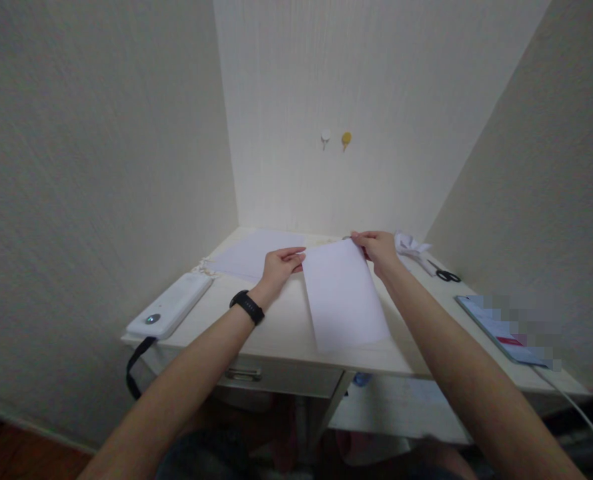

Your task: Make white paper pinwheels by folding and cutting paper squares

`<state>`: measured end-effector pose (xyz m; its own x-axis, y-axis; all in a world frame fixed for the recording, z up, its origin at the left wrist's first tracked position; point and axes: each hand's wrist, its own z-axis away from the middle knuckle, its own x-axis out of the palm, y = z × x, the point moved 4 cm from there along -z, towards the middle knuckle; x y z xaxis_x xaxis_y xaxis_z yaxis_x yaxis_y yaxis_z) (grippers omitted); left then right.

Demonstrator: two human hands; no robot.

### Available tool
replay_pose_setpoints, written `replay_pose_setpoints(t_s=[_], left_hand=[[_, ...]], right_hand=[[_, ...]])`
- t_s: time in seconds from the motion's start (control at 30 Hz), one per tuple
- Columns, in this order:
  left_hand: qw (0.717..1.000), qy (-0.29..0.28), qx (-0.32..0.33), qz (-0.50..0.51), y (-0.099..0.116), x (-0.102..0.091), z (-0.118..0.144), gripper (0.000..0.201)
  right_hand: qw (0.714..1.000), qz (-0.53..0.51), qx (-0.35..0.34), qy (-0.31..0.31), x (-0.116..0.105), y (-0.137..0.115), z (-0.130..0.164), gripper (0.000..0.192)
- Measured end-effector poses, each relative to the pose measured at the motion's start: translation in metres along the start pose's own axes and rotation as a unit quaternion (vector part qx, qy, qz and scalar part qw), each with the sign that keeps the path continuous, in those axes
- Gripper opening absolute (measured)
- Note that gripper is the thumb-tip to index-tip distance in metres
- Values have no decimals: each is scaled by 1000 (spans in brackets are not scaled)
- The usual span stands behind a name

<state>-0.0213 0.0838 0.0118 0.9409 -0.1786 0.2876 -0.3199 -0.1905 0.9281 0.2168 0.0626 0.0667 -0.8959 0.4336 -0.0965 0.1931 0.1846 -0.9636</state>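
Note:
A white sheet of paper (pixel 344 293) hangs between my two hands over the middle of the desk, its lower edge toward me. My left hand (pixel 281 265), below which a black watch sits on the wrist, pinches the sheet's upper left corner. At the upper right corner, my right hand (pixel 376 248) grips it between thumb and fingers. Behind my left hand, more white paper (pixel 249 252) lies flat at the back left of the desk.
A white device with a round lens (pixel 176 307) and black strap lies at the desk's left edge. On the right are crumpled white paper (pixel 410 244), black-handled scissors (pixel 446 275) and a tablet (pixel 496 330) with a cable. Two hooks (pixel 346 139) hang on the back wall.

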Motion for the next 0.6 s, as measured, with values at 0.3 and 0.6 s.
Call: replay_pose_setpoints(t_s=[0.3, 0.6], left_hand=[[1000, 8, -23, 10, -4, -4, -3, 28], [998, 21, -52, -21, -10, -9, -6, 25]], right_hand=[[997, 10, 48, -56, -6, 18, 10, 38], [988, 21, 106, -109, -7, 47, 22, 28]])
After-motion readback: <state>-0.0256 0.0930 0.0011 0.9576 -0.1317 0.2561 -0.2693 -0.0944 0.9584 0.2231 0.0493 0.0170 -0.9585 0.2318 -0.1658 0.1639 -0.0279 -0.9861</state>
